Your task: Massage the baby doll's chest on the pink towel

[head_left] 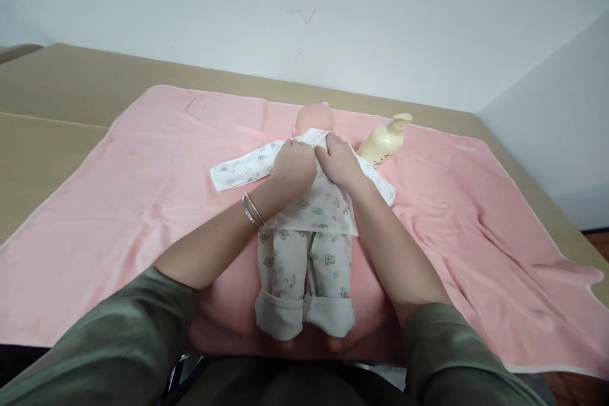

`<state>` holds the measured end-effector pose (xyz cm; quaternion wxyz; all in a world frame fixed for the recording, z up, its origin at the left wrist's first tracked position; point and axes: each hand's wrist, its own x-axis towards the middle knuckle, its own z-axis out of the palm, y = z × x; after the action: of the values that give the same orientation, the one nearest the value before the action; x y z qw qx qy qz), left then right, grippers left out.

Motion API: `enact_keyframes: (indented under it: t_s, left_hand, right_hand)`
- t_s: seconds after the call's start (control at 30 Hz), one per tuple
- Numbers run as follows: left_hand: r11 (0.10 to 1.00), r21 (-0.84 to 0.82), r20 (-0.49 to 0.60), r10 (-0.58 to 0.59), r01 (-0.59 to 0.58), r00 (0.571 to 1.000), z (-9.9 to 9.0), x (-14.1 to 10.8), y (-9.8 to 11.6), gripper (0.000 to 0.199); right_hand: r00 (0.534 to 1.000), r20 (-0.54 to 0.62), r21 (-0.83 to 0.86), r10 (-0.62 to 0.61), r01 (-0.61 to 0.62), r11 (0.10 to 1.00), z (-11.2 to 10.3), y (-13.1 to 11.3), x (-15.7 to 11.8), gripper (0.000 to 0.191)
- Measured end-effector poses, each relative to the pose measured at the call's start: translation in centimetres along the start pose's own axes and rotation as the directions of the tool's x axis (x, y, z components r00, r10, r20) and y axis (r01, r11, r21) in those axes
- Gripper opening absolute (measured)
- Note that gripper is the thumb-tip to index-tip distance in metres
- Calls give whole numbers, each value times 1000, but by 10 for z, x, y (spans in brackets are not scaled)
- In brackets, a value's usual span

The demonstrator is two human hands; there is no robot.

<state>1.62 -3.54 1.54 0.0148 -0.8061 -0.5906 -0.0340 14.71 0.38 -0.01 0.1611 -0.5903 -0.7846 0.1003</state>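
A baby doll lies on a pink blanket, its head toward the wall. It wears a white baby shirt with small green animal prints and matching pants with cuffs turned up. At the upper chest, my left hand is closed, with its fingers on the shirt near the collar. My right hand sits just beside it, fingers curled over the shirt's collar edge. Both sets of fingertips are partly hidden. The shirt sleeves spread out to either side, and the doll's feet barely show below the cuffs.
A cream pump bottle stands tilted by the doll's right-hand sleeve in view. The pink blanket is wrinkled on the right and covers much of the wooden table. A white wall rises behind the table.
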Motion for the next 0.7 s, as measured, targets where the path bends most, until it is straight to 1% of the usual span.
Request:
enact_keyframes:
  t_s: [0.1, 0.17, 0.2, 0.27, 0.37, 0.43, 0.57, 0.63, 0.7]
  left_hand:
    - [1000, 21, -10, -9, 9, 1000, -2, -5, 9, 43]
    - [1000, -11, -6, 4, -4, 1000, -1, -3, 7, 44]
    - [999, -40, -10, 11, -12, 1000, 1, -1, 4, 43]
    - [993, -119, -51, -14, 7, 999, 6, 5, -4, 42]
    - [964, -253, -113, -108, 76, 988, 15, 15, -18, 44]
    - [940, -325, -113, -150, 106, 982, 21, 21, -24, 46]
    - [911, -386, -112, -201, 143, 973, 26, 26, -28, 47]
    - [914, -382, -121, -200, 140, 972, 28, 26, -27, 46]
    - [919, -371, -143, -196, 131, 970, 30, 25, -24, 46]
  right_hand:
    - [1000, 10, 39, -3, 3, 999, 0, 7, 3, 58]
    - [1000, 8, 6, 5, -5, 1000, -1, 5, 1, 59]
    - [1000, 8, -19, 13, -13, 1000, -1, 2, 0, 59]
    - [999, 12, -73, 35, -34, 997, -2, -6, -5, 60]
    - [999, 1, -135, 52, -52, 989, -1, -19, -14, 60]
    - [999, -12, -150, 38, -39, 988, 1, -28, -21, 60]
    - [1000, 10, -122, -28, 29, 992, 3, -38, -26, 61]
    - [998, 19, -81, -56, 57, 995, 4, -34, -22, 61]
    - [998, 17, -28, -53, 54, 998, 4, -25, -14, 62]
